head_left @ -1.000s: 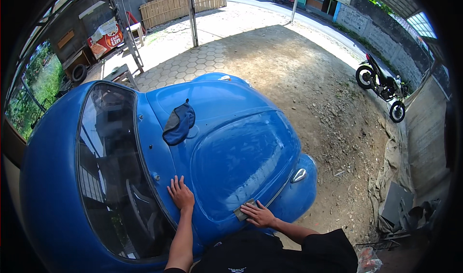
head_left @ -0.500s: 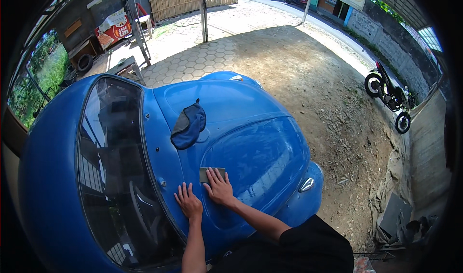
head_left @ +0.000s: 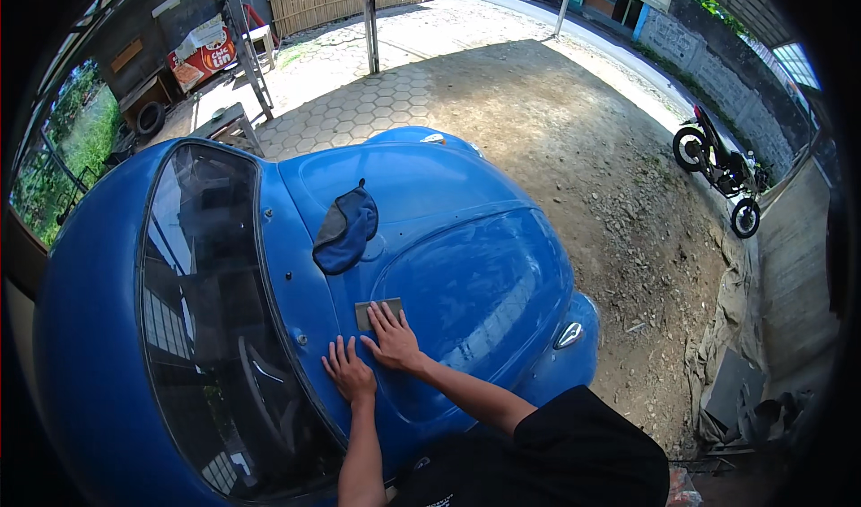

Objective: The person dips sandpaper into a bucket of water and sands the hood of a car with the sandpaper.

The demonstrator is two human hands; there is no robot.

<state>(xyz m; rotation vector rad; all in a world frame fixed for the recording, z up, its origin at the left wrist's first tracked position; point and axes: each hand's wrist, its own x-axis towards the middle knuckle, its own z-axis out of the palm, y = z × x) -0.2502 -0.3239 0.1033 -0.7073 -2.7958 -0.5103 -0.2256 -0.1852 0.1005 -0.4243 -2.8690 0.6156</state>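
Note:
A blue, rounded car (head_left: 457,256) stretches below me with its hood facing right. Near the windshield end of the hood, my right hand (head_left: 395,338) is closed over a small grey-brown piece of sandpaper (head_left: 363,317) and holds it against the paint. The sheet's left part shows past the fingers. My left hand (head_left: 351,372) lies flat on the blue panel between hood and windshield, fingers spread, holding nothing. Farther up, a blue and grey cloth (head_left: 348,231) rests crumpled on the bodywork, apart from both hands.
The dark windshield (head_left: 211,310) curves along the left of my arms, with small nozzle fittings (head_left: 301,339) on the panel beside it. Beyond the hood are dirt and paving (head_left: 359,108). A motorcycle (head_left: 722,171) stands at the right, and a metal post (head_left: 369,23) rises at the back.
My right hand has slid the sandpaper left and slightly farther away, toward the hood's rear edge. My left hand stays in place on the panel. The view has shifted slightly.

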